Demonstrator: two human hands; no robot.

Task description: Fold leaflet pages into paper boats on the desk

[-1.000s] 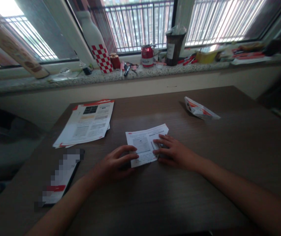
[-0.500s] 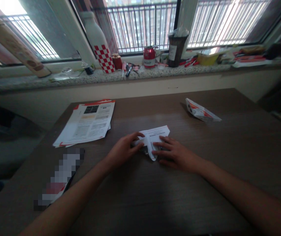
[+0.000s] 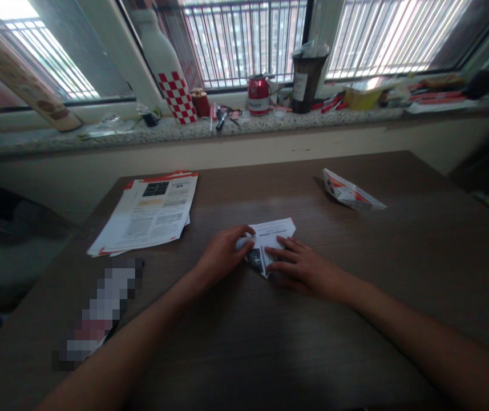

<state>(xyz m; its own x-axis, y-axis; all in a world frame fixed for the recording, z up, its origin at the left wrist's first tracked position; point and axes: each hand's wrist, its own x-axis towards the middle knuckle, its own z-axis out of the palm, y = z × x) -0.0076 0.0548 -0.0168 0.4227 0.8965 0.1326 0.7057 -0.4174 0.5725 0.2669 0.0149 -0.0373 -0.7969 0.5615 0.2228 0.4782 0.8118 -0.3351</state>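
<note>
A folded sheet of printed paper (image 3: 276,228) lies on the brown table between my hands, its lower end tapering to a point. My left hand (image 3: 227,248) pinches the paper's left edge between thumb and fingers. Resting on its right side, my right hand (image 3: 299,264) has its fingers stretched out and slightly spread. A dark printed patch shows on the paper near my left thumb. Part of the left edge is hidden under my left fingers.
A stack of printed sheets (image 3: 154,214) lies at the table's back left, with a blurred-out flat item (image 3: 102,308) nearer me. A folded paper piece (image 3: 351,191) stands at the back right. Along the windowsill are a checkered bottle (image 3: 176,94), a red can (image 3: 258,94) and a dark cup (image 3: 306,80).
The paper's left flap has moved left and lies flatter, showing more of the dark print. My left hand has shifted slightly right; my right hand stays nearly in place.
</note>
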